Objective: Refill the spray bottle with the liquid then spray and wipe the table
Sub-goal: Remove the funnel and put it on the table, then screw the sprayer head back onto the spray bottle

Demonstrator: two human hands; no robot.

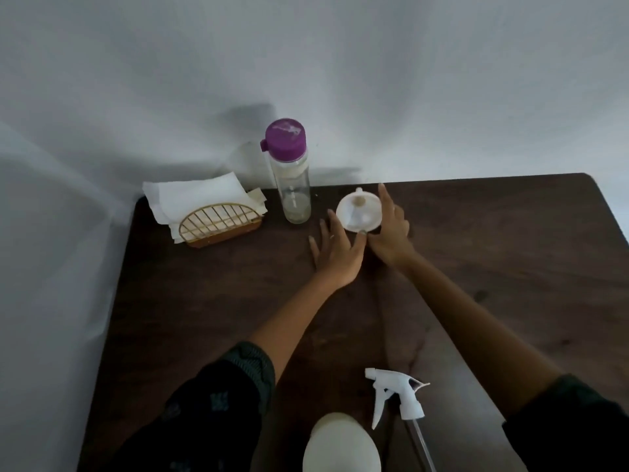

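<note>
A dark brown wooden table (510, 267) stands against a pale wall, and both hands reach to its far middle, where a white plastic funnel (358, 212) sits tilted with its wide mouth facing up and toward the camera. The left hand (335, 248) lies with fingers straight and spread, its thumb tip touching the funnel's near rim. The right hand (391, 233) is at the funnel's right side, index finger stretched along the rim and the thumb meeting the near edge, so it pinches the funnel lightly; the other fingers are curled beneath. Just left of the funnel stands a tall clear water bottle (292, 185) with a purple cap, upright, with only a little liquid visible near its bottom. Farther left, at the far left corner, a gold wire napkin holder (219, 224) holds white paper napkins (194, 194). At the near edge, the spray bottle body (341, 444) is a rounded off-white shape with no head on it. Just right of it lies the white trigger sprayer head (396, 393) on its side, its clear dip tube running toward the near edge.
</note>
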